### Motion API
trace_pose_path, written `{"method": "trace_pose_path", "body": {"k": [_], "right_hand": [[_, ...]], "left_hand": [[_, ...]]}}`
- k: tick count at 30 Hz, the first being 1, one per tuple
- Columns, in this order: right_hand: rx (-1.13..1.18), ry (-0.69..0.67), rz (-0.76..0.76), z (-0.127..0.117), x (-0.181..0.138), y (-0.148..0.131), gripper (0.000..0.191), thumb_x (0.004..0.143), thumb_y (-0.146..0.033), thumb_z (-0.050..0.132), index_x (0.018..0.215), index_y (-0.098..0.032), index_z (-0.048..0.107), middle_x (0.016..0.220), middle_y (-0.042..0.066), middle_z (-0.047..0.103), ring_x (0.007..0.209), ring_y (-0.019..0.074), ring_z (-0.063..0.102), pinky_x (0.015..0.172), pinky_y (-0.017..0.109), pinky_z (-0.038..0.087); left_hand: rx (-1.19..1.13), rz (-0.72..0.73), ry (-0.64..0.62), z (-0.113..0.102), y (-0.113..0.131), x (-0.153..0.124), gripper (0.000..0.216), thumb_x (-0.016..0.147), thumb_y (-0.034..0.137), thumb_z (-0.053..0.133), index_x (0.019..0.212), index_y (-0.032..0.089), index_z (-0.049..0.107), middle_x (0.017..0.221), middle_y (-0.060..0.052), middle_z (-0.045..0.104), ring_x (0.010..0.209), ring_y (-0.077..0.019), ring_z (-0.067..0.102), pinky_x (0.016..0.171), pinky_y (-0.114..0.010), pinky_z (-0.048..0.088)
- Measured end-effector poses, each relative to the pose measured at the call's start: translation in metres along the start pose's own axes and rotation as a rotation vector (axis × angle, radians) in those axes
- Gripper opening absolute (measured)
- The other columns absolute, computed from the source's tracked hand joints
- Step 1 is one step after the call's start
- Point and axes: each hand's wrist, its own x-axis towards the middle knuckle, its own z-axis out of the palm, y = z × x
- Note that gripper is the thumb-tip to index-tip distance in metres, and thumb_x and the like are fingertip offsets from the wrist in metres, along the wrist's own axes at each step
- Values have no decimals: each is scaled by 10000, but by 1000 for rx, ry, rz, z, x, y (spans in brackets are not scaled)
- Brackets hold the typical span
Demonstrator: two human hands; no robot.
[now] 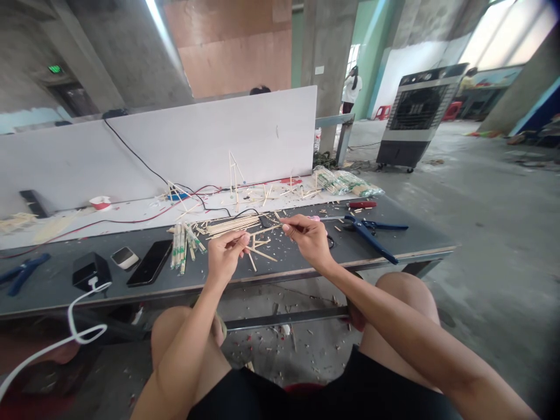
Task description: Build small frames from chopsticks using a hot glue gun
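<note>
- A thin stick [258,232] is being pinched between left hand [224,255] and right hand [308,234], both grips closed on it.
- Judged: assembly step; steady alignment is being called for next, over the sticks [231,224] beyond.

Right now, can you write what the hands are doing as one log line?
left hand: pinching bamboo stick | right hand: pinching same stick | beside: blue pliers, stick pile | surface: dark workbench
</note>
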Motion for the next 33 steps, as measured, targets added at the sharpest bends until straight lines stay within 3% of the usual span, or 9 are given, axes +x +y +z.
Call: {"method": "trace_pose_path", "body": {"k": [21,26,29,33], "right_hand": [[18,-20,12,0,2,-5,220,822,-381,742,938,-203,801,725,25,656,606,117,506,549,278,411],[190,-4,47,-2,8,-6,357,827,-437,740,1122,-235,760,860,32,694,638,115,540,578,284,451],[312,27,117,-2,9,-3,384,834,-482,724,1133,-243,746,984,48,699,650,109,555,567,281,442],[380,-87,267,3,7,2,420,761,-501,786,1050,-197,765,840,46,698,629,120,542,550,279,416]], "left_hand": [[-83,-40,39,3,3,1,266,728,390,832,846,154,800,659,-36,689,499,-143,610,440,-236,429],[-168,-71,84,12,8,-1,311,712,411,844,857,140,791,636,-37,674,515,-143,611,448,-231,433],[-210,-86,108,18,10,-1,322,699,414,850,843,134,781,642,-32,665,514,-130,600,447,-223,423],[-261,-119,94,20,10,-1,302,705,405,844,798,128,764,649,-26,641,518,-115,582,444,-214,402]]}}
